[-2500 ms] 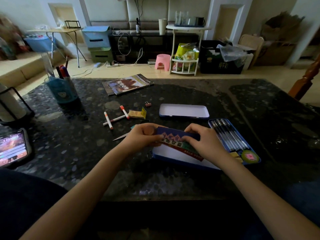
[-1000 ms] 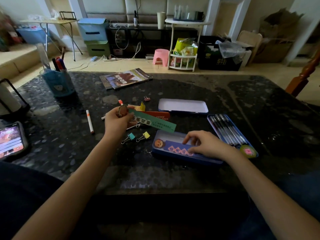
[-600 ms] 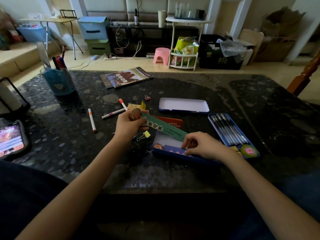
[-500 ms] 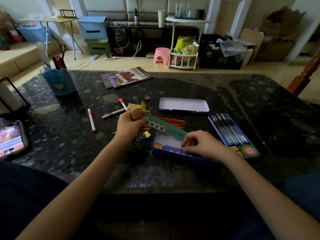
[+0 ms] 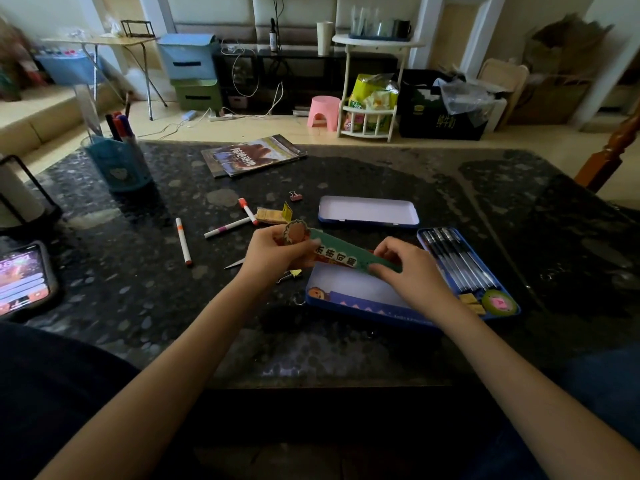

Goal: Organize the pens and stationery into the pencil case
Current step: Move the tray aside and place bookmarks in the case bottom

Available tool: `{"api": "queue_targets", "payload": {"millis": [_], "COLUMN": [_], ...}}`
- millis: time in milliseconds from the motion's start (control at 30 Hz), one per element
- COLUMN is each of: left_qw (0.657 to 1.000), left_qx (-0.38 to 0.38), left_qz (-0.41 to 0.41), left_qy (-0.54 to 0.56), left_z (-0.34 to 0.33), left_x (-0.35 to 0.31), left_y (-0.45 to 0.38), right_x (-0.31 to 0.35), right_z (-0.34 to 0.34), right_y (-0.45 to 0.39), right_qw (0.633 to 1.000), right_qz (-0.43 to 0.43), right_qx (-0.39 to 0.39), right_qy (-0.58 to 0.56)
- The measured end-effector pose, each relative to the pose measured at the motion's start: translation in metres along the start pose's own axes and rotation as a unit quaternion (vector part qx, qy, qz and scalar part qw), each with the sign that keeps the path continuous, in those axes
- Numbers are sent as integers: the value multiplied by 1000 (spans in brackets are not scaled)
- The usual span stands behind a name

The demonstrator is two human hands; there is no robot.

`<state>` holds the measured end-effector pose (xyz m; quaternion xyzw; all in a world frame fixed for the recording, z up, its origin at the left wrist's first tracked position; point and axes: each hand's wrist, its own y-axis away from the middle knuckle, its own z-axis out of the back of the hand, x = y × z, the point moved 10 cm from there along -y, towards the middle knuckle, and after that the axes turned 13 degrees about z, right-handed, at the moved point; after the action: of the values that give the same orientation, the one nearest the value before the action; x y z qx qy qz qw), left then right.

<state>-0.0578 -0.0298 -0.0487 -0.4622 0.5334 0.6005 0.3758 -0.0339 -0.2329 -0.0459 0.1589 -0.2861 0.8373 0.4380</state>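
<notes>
Bookmark strip [image 5: 349,258], green with printed characters and a round cartoon head at one end, now sits in both my hands directly over the pencil case [image 5: 360,299]. Half a second ago my right hand was low on the case's near edge; it has since come up to the strip's far end. Left hand [image 5: 277,254] pinches the cartoon-head end, fingers curled round it. Right hand [image 5: 412,271] has fingers curled over the other end, thumb hidden, so I read it as a light pinch. Judgement: the strip is being lined up lengthwise for lowering into the open white tray; placement not yet done.

Strip looks flat, thin, stiff card, tilted down toward the right hand. An orange-red strip shows just beneath it, partly hidden.

Pencil case: blue rim, white inside, a purple patterned strip lying along its near wall. Touching its right side, a second tray [image 5: 460,265] already holds a row of black pens, with small tan pieces and a round sticker roll at its near end. Beyond the case lies the upturned lid [image 5: 369,211].

Left of the case on the counter [image 5: 138,289]: a yellow binder clip [image 5: 292,274], three markers [image 5: 183,241], a small tan packet [image 5: 273,216], another clip farther back. These still need packing.
</notes>
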Motion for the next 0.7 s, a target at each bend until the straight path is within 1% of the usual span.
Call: {"api": "queue_targets", "payload": {"millis": [67,133,233,367,467,600,700], "left_qw": [1000,1000,999,998,999,999,998], "left_qx": [-1,7,24,34,11,-13,-31], "left_qz": [9,13,9,-14,-31,-38,-47], "left_qy": [-2,-18,-45,-41,-44,-30,-3], "left_z": [3,5,8,19,35,45,46], "left_x": [1,1,-3,-11,-14,-15,-17], "left_y": [-2,-4,-7,-10,-15,-17,-14], "right_x": [-1,-2,-7,-16,-27,-43,-49], "right_z": [2,6,8,12,24,25,27], "right_y": [-1,-1,-1,-1,0,4,8], "right_qw": [1000,999,999,998,995,987,984], "right_qz": [-7,-13,-33,-62,-96,-144,-165], "right_qx": [-12,-24,-20,-7,4,71,66], "right_qy": [-23,-19,-10,-14,-7,8,-3]}}
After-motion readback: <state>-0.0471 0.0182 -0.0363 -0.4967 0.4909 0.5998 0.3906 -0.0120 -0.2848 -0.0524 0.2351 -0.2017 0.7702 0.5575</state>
